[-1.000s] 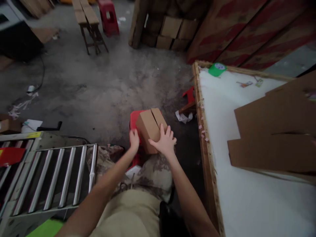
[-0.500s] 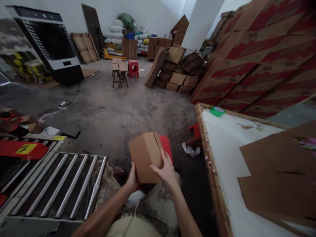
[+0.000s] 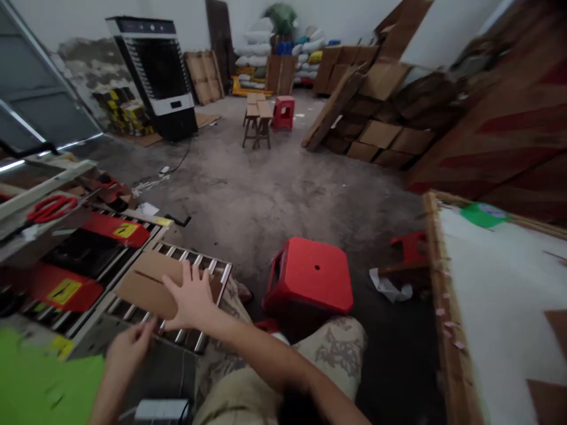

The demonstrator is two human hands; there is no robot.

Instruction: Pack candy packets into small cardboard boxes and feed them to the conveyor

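Observation:
A brown cardboard box [image 3: 148, 283] lies on the steel roller conveyor [image 3: 195, 336] at lower left. My right hand [image 3: 191, 298] rests flat on the box's near end with fingers spread. My left hand [image 3: 127, 349] is just below and left of it, by the box's near corner and the conveyor edge, fingers partly curled and blurred. A red plastic stool [image 3: 312, 282] stands bare in front of my knees.
A white table with a wooden rim [image 3: 436, 277] runs along the right, with a green tape roll [image 3: 482, 215] on it. Red-labelled machine parts [image 3: 110, 229] lie left of the conveyor. Stacked cartons [image 3: 376, 133], a wooden bench [image 3: 257, 121] and a black cooler [image 3: 162, 77] stand farther off.
The box left the red stool, was carried left in both hands and now lies on the rollers. My view swung left and up.

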